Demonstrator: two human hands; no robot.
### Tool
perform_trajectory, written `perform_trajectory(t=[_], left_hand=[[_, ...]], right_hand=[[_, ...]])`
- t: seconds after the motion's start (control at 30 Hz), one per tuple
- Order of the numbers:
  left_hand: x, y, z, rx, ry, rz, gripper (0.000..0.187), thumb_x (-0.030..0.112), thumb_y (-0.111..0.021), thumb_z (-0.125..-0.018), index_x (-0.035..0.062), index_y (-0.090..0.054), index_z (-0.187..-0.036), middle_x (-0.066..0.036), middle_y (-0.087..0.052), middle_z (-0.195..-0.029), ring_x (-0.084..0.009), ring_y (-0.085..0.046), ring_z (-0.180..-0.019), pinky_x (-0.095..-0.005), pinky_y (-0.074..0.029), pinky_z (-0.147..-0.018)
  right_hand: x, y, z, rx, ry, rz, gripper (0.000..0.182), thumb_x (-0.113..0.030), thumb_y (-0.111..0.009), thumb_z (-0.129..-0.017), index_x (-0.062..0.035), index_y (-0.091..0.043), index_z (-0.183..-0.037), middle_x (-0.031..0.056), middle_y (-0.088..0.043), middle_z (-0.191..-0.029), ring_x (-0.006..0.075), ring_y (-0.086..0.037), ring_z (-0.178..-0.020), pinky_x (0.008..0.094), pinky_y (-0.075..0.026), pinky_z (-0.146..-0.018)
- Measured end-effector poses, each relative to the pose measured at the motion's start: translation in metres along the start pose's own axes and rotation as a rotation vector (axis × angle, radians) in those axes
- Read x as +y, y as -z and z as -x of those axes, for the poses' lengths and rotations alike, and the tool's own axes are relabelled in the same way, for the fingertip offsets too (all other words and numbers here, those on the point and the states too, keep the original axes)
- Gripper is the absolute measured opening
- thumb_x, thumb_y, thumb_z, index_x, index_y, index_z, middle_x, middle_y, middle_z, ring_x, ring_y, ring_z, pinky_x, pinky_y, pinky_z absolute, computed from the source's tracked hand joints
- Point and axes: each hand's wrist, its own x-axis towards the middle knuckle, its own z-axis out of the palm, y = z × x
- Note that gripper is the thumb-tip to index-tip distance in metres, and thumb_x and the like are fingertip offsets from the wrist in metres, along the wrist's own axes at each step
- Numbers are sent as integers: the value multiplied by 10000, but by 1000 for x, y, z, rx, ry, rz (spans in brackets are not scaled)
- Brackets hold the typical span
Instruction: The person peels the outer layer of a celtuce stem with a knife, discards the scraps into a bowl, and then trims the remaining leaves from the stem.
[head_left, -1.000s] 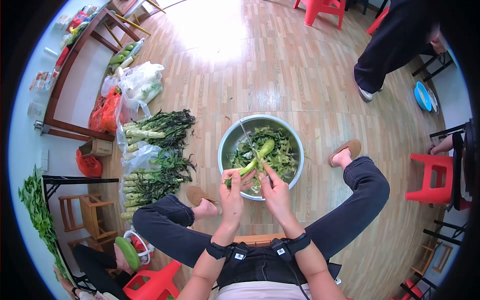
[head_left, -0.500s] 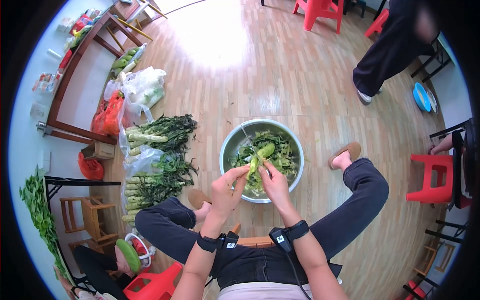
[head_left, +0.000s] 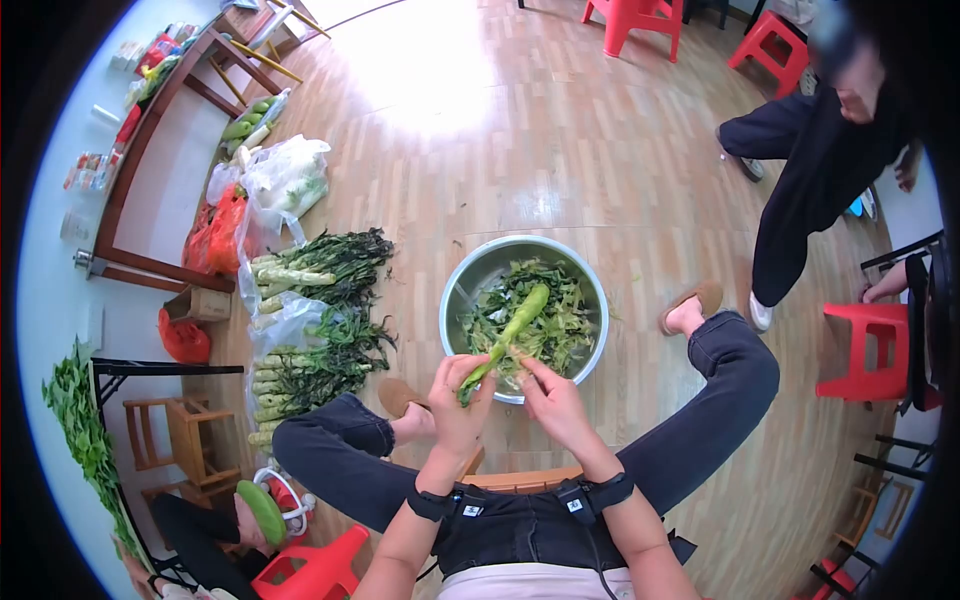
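Observation:
My left hand (head_left: 462,398) is closed around the lower, leafy end of a peeled-looking green celtuce stem (head_left: 523,318). The stem slants up and away over a metal bowl (head_left: 604,318). My right hand (head_left: 556,404) is at the stem's right side, thumb and fingers pinched close to it; what they hold is too small to tell. Inside the bowl lie cut green leaves and pale peelings (head_left: 560,325). No knife blade shows clearly between my hands now.
Bundles of leafy celtuce (head_left: 330,265) lie on the floor left of the bowl, with white plastic bags (head_left: 290,170) and a red bag (head_left: 215,235) behind. Another person's dark-trousered legs (head_left: 800,210) are at right. Red stools (head_left: 865,350) stand at the right side.
The thin knife blade seen over the bowl is no longer visible there. The stem now points farther up and away, and my left hand is lower. The other person has stepped nearer.

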Motion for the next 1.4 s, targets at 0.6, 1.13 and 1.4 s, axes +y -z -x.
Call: perform_trajectory(t=[0.6,1.13,1.4], left_hand=[[-2,-6,8,20,88,100,210,-62,-637,-751,-4,-599,-949,-86,-563,-918,-150,-574,-831,-238,-472,-717],[3,-5,-9,13,16,133,259,-70,-653,-689,18,-623,-931,-119,-614,-873,-219,-612,-800,-277,-481,-703],[7,2,-4,-103,-3,105,284,-56,-655,-683,48,-650,-946,-103,-634,-883,-213,-644,-774,-283,-511,-672]], right_hand=[[23,0,-28,178,-57,318,382,-381,-545,-869,-152,-586,-1173,126,-594,-614,273,-611,-585,366,-440,-536],[-29,24,-6,-68,-50,339,335,-313,-587,-856,-97,-606,-1112,152,-614,-647,298,-626,-629,353,-470,-576],[-33,49,-25,-134,-37,632,356,-366,-562,-853,-117,-617,-1102,156,-625,-681,314,-627,-675,378,-485,-622]])
